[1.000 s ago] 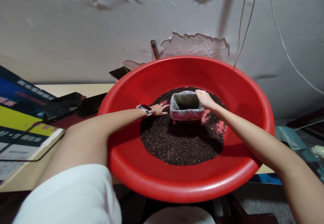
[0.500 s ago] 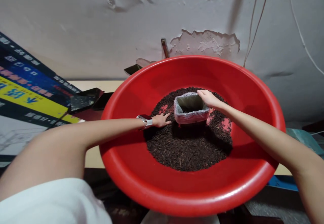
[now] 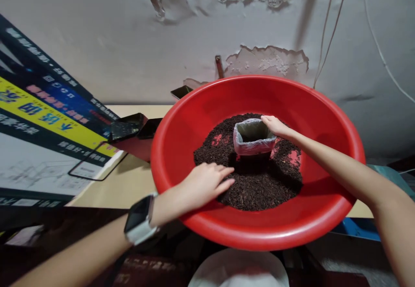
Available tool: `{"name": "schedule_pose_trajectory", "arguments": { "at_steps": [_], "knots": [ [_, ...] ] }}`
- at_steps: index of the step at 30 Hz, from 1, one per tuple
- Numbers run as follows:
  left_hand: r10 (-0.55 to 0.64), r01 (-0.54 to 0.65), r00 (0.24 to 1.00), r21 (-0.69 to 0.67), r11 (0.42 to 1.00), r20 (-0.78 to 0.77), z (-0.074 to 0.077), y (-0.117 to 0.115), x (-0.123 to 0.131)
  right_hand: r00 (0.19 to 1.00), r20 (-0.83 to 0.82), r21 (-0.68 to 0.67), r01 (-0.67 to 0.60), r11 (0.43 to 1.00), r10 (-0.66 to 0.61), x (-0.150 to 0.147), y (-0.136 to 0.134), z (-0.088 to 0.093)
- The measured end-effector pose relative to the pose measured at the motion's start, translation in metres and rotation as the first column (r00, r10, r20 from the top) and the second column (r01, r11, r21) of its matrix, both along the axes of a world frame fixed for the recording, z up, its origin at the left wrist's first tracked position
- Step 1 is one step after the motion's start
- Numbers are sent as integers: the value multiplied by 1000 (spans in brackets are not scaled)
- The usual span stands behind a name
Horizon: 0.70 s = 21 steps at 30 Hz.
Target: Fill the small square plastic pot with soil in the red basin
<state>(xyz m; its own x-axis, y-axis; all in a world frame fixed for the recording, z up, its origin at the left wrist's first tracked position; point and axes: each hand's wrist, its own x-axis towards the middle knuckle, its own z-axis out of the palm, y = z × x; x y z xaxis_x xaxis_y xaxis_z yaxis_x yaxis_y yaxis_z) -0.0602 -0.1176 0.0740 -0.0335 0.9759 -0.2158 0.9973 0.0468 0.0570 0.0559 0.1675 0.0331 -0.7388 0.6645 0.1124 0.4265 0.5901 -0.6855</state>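
A wide red basin [image 3: 259,231] holds a spread of dark brown, shredded-looking loose material [image 3: 259,196], perhaps tea leaves. Within it stands a small box lined with a clear plastic bag [image 3: 254,146], its mouth facing up and some dark material visible inside. My right hand [image 3: 275,126] grips the far right corner of the box's rim, fingers closed over the bag edge. Over the near left part of the basin reaches my left hand [image 3: 209,181], fingers apart and holding nothing. It hovers above or just touches the loose material; I cannot tell which. A watch is on that wrist.
A printed carton [image 3: 48,118] leans at the left. Beside it, dark glossy angular containers [image 3: 128,127] rest on a pale tabletop [image 3: 129,187]. Behind the basin rises a peeling wall [image 3: 194,40] with hanging cables [image 3: 330,32]. Below the basin a white round object [image 3: 240,267] shows.
My left hand has drawn back from beside the box toward me, nearer the basin's front left rim. My right hand still holds the box's rim. The camera view has shifted slightly.
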Motion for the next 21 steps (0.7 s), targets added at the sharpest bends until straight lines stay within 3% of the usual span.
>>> {"name": "schedule_pose_trajectory", "arguments": {
  "at_steps": [3,5,8,14,21],
  "knots": [
    [49,-71,990,159,985,135,-9,-32,5,1000,8,6,-1,1000,1,2,2,-1],
    [67,-121,985,354,927,161,-14,-44,3,1000,16,7,14,1000,-14,3,2,-1],
    [6,-78,991,544,835,132,-17,-51,0,999,18,6,36,999,-36,3,1,-1],
    [-138,28,986,711,703,98,-12,-54,2,999,19,5,49,999,-49,1,-1,2],
    [-136,57,989,729,682,50,-16,-53,-7,998,19,-1,57,998,-57,0,-1,4]
  ]
}}
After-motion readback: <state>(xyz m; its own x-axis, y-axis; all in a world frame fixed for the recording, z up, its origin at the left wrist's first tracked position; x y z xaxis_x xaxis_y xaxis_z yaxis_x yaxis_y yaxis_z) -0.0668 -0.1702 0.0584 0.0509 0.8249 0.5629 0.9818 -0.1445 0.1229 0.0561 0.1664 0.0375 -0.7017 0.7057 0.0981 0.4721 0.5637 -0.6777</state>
